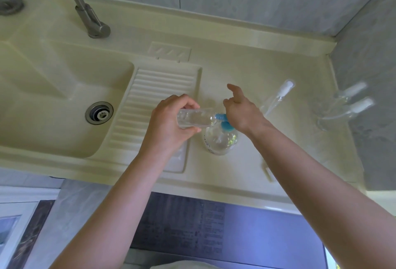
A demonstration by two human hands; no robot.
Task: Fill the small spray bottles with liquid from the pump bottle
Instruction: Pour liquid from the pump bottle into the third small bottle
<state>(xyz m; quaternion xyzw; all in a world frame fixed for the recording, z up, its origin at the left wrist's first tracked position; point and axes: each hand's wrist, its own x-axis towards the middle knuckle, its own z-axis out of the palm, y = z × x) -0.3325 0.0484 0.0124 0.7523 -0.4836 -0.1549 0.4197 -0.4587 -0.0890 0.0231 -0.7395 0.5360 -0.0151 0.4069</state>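
The left hand grips a small spray bottle sideways, mouth at the blue pump nozzle; the right hand presses the pump bottle, forefinger loosely out. Filling looks under way (capped bottles lie well apart, contents unclear).

pump head partly hidden, far bottles blurred

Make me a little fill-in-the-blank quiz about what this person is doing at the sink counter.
1. The left hand holds a small clear bottle lying on its ____.
2. The pump bottle has a pump top coloured ____.
3. The right hand is over the ____ of the pump bottle.
4. The sink basin lies to the person's ____.

Missing words: side; blue; pump; left
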